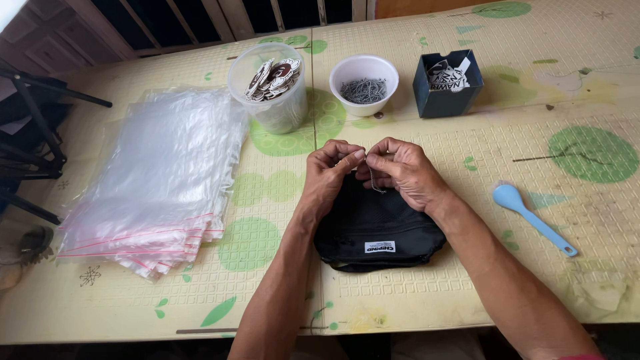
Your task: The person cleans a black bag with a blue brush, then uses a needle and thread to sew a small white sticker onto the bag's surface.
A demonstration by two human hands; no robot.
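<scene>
Both hands — left hand [331, 170], right hand [400, 170] — are pinching a thin ball chain [375, 181] together, its loose end hanging downward over the black pouch [377, 230], which is lying crosswise on the table [467, 280]. The fingertips are hiding the chain's join. Behind, a white bowl [364, 83] is holding more chains, a clear tub [269, 93] printed tags.

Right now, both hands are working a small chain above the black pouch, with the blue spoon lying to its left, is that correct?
Not quite: in the head view the blue spoon lies right of the black pouch; the plastic bags lie left. Both hands, left and right, do hold the small chain.
</scene>
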